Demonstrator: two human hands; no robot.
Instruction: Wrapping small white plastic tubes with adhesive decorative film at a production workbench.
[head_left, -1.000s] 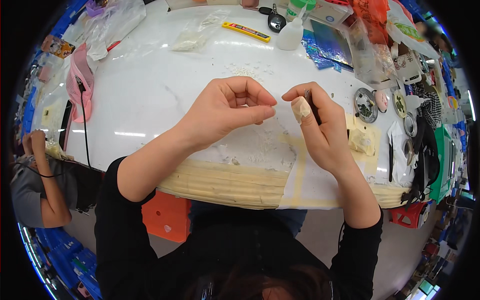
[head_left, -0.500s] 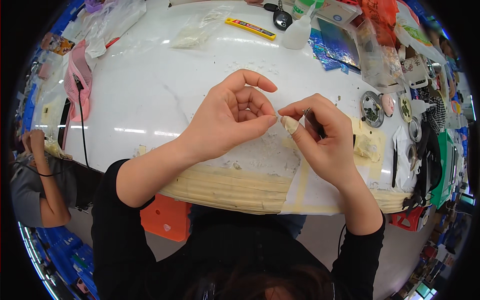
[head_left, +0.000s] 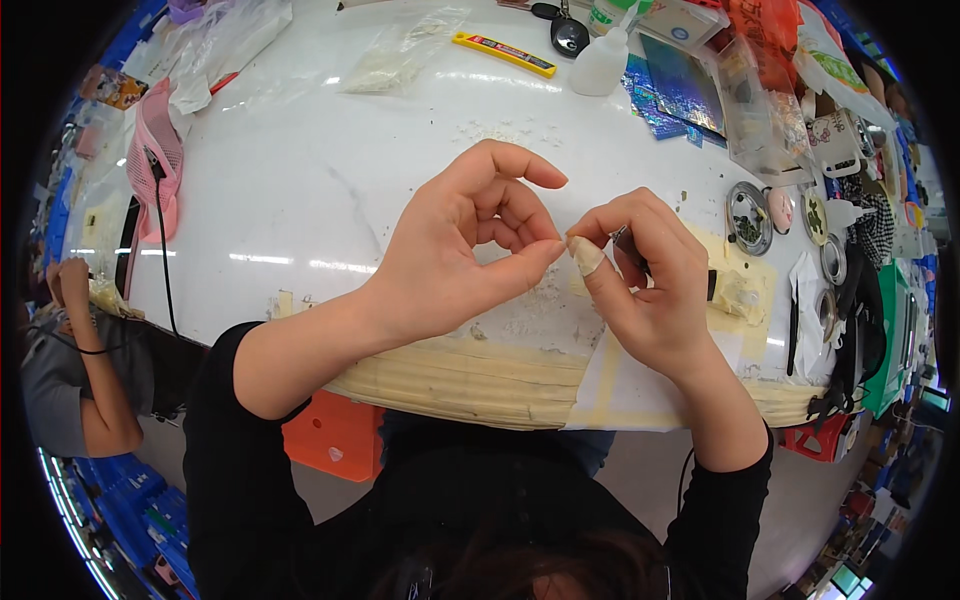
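My left hand (head_left: 445, 240) is closed in a pinch above the white worktable (head_left: 290, 190), its index finger curved up and away. Whatever its thumb and fingertip hold is too small to make out. My right hand (head_left: 660, 275) meets it there, thumb and index finger pinched together, fingertips almost touching those of the left. Pale tape (head_left: 588, 257) wraps the right thumb. Tucked under the curled fingers of that hand is a small dark metal tool (head_left: 627, 245), mostly hidden by the palm.
A yellow cutter knife (head_left: 504, 54), a white squeeze bottle (head_left: 602, 65) and iridescent blue sheets (head_left: 682, 85) lie at the back. Round metal dishes (head_left: 749, 218) stand at right. A pink mesh item (head_left: 155, 150) with a black cable lies left. Another person's arm (head_left: 100, 375) shows at far left.
My left hand has moved slightly right, bringing its thumb tip up to the right hand's fingertips. The right hand keeps its pinch. The whole view has shifted a little.
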